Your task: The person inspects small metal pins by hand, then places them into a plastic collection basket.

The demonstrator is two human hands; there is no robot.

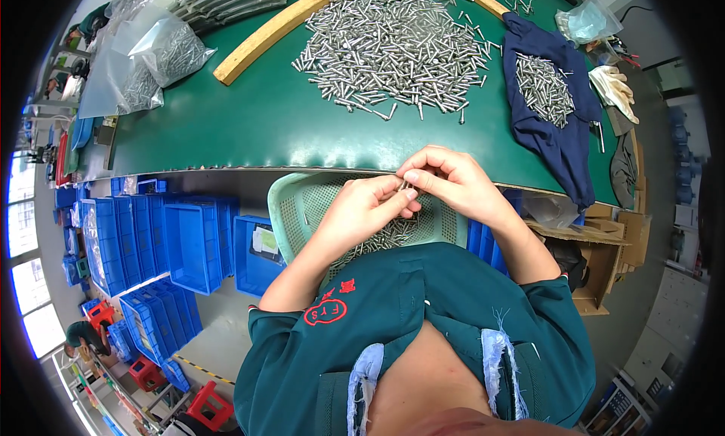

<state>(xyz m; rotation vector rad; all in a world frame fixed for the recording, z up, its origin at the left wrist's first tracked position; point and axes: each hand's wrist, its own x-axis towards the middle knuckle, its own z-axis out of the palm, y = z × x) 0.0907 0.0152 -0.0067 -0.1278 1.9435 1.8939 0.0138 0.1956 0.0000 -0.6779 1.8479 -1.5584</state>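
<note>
My left hand (371,203) and my right hand (447,181) meet just off the table's front edge, both with fingers closed. A few small silvery metal pins (406,184) show between the fingertips; how many each hand holds is hidden. Below them, on my lap side, a pale green perforated plastic basket (288,202) holds a heap of loose metal pins (387,238), partly covered by my left forearm. Beyond my hands, a large pile of similar pins (400,47) is spread on the green table (249,134).
Wooden strips (276,37) border the pile. Clear bags of pins (170,55) lie at the left. A navy cloth (555,145) with more pins (542,89) and a white glove (613,89) lie at the right. Blue crates (198,243) stand below left, cardboard boxes (596,270) below right.
</note>
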